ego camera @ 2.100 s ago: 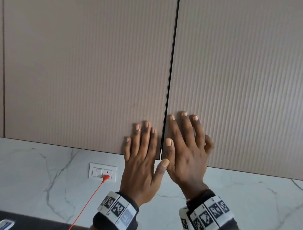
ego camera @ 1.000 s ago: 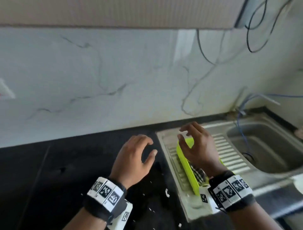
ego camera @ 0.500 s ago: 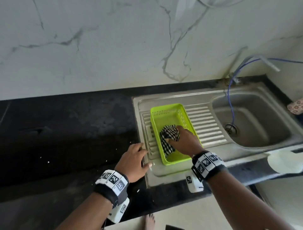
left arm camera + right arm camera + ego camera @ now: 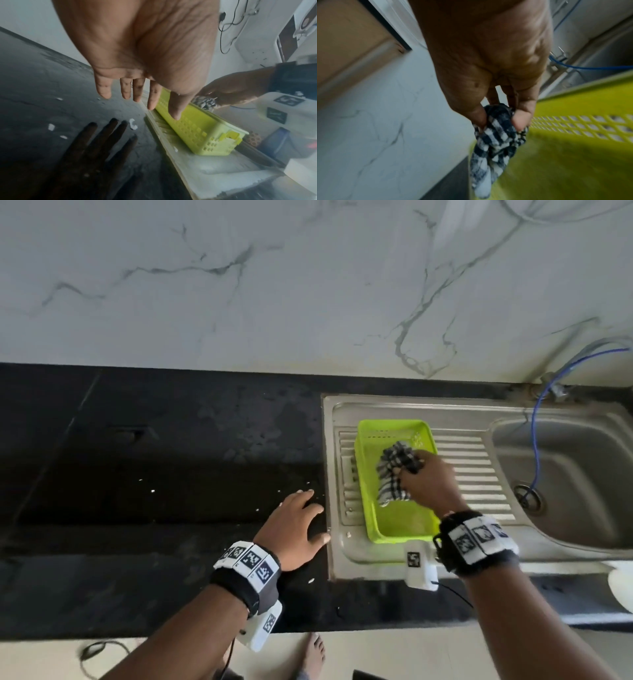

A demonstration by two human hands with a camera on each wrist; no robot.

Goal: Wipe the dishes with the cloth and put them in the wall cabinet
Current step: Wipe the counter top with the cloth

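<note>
The marble wall (image 4: 274, 285) rose behind the black desk (image 4: 154, 457), into which a steel sink unit (image 4: 479, 412) was set; its ribbed drainboard (image 4: 472, 474) lay left of the basin (image 4: 565, 474). A blue hose (image 4: 536, 440) hung into the basin toward the drain (image 4: 529, 498). A lime-green basket (image 4: 394, 525) stood on the drainboard, well left of the basin. The right hand (image 4: 428, 484) reached into the basket, its fingers (image 4: 521, 120) and thumb clamped on the checked cloth (image 4: 397, 470), which hung partly bunched above the basket floor. The left hand (image 4: 294, 529) hovered over the desk just left of the sink unit's rim, its fingers (image 4: 104, 88) apart and nearly straight, holding nothing. Small white flecks (image 4: 51, 127) lay on the desk beneath it.
</note>
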